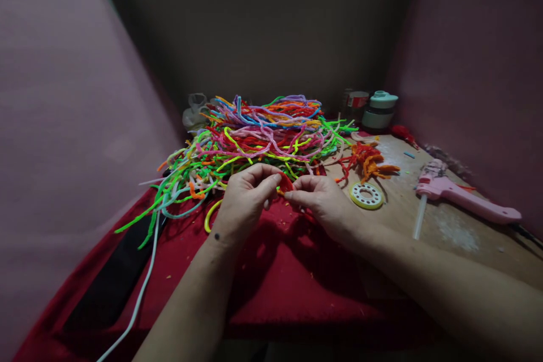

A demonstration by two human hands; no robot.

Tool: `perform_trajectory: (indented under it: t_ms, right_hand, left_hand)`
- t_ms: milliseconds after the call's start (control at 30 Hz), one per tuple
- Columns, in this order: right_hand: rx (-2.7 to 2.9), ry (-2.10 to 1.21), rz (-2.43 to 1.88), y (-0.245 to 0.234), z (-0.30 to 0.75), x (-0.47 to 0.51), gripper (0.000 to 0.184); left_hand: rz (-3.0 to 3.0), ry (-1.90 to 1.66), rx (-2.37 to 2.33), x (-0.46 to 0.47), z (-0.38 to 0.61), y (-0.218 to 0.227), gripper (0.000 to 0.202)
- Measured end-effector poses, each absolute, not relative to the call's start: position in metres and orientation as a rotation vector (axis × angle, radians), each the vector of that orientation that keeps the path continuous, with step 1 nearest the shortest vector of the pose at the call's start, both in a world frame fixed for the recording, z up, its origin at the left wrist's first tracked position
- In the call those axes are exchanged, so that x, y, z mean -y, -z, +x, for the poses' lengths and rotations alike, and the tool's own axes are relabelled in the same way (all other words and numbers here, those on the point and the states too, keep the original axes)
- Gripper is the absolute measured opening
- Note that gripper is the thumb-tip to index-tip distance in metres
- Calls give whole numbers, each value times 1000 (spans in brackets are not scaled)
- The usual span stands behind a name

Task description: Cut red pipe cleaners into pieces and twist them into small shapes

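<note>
Between the fingertips of both hands is a small red pipe cleaner piece [285, 182], with a bit of yellow-orange at its lower edge. My left hand [250, 195] pinches it from the left, thumb against forefinger. From the right, my right hand [320, 198] pinches its other side, close to the left fingertips. The fingers hide much of the piece, so its full shape cannot be made out. Just beyond the hands lies a big heap of pipe cleaners [263, 136] in many colours. A bundle of red and orange pipe cleaners [371, 161] rests to the right.
A pink glue gun [466, 198] with a clear glue stick lies on a brown board [475, 260] at right. Near it sits a yellow-edged tape roll [366, 195]. A lidded container [379, 110] stands behind. At left, a white cable [146, 288] crosses a dark flat object [112, 277].
</note>
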State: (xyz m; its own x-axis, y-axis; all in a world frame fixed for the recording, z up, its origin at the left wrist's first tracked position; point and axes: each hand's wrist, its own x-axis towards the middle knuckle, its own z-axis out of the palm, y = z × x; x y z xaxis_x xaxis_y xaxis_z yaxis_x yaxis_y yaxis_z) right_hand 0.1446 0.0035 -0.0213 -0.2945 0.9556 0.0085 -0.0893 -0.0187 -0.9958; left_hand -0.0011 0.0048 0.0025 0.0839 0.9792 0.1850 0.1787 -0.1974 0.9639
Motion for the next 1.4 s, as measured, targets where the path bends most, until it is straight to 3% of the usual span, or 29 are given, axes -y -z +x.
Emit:
perform_trajectory:
  t_ms: [300,467,1400]
  right_hand:
    - [1560,-1238,-1046,15,143,3,15]
    - [1634,-1168,-1013,15,144,7,14]
    - [885,-1925,-669,21,148,-9,13]
  left_hand:
    - [1409,-1098,-1152,-3,0,-6,2]
    - [1349,-1062,-1137,-2,-1,-8,6]
    - [1162,-1074,-900,-1,-7,-8,15]
